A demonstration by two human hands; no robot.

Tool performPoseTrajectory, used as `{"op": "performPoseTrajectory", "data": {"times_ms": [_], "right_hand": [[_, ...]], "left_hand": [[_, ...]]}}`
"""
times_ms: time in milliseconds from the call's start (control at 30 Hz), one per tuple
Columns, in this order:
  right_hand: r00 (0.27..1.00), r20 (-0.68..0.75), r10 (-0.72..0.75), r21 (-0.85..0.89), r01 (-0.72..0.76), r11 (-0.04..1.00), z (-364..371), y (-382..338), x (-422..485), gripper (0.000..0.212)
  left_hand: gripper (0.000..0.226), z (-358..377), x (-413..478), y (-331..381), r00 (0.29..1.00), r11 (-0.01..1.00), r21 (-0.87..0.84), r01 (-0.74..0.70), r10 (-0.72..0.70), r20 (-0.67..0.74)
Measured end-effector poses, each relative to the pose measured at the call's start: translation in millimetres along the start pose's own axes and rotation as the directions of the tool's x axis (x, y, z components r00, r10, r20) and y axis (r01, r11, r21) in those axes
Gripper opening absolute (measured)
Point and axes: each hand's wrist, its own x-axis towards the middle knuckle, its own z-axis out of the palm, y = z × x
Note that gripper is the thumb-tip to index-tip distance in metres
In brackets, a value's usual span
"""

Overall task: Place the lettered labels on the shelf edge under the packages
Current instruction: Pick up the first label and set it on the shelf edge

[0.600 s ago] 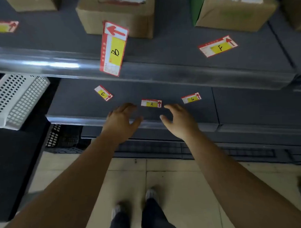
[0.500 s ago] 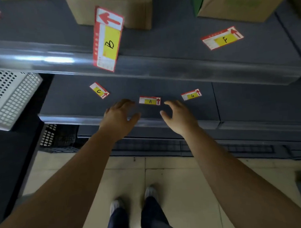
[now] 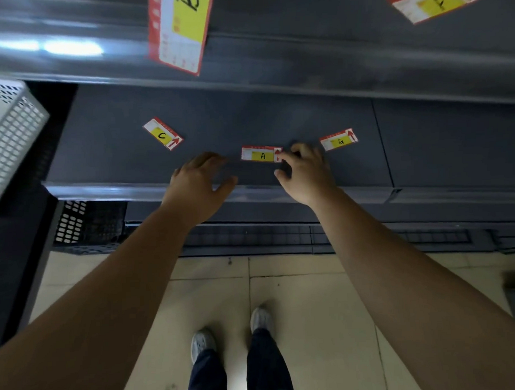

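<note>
Dark shelf (image 3: 118, 161) carries label A (image 3: 260, 154), with C (image 3: 162, 134) left of it and G (image 3: 339, 140) right; your right hand (image 3: 305, 172) curls onto A's arrow end, likely to lift it, grip unclear, while your left hand (image 3: 197, 183) hovers slack beside A.

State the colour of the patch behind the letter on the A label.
Yellow; the A label is otherwise white with red trim. Head view, the only one.
</note>
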Motion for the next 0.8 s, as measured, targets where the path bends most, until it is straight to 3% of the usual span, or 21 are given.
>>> {"op": "performPoseTrajectory", "data": {"times_ms": [167, 367, 600, 800], "right_hand": [[0.998, -0.06, 0.002, 0.07, 0.002, 0.998, -0.4, 4.7, 1.6, 0.038], [1.0, 0.005, 0.022, 0.062, -0.022, 0.998, 0.5, 6.0, 20.0, 0.049], [0.995, -0.061, -0.074, 0.026, 0.076, 0.997, 0.1, 9.3, 20.0, 0.026], [0.981, -0.17, -0.096, 0.136, 0.12, 0.983, -3.9, 5.1, 10.5, 0.009]], "left_hand": [[0.049, -4.3, -0.8, -6.9, 1.0, 1.0, 0.011, 0.007, -0.007, 0.026], [0.046, -3.2, 1.6, -8.2, 1.0, 1.0, 0.011, -0.009, 0.009, 0.023], [0.046, 3.2, 1.5, 1.6, 1.0, 1.0, 0.011, 0.001, -0.001, 0.031], [0.048, 1.7, -5.3, 12.4, 1.0, 1.0, 0.017, 0.022, -0.022, -0.012]]}}
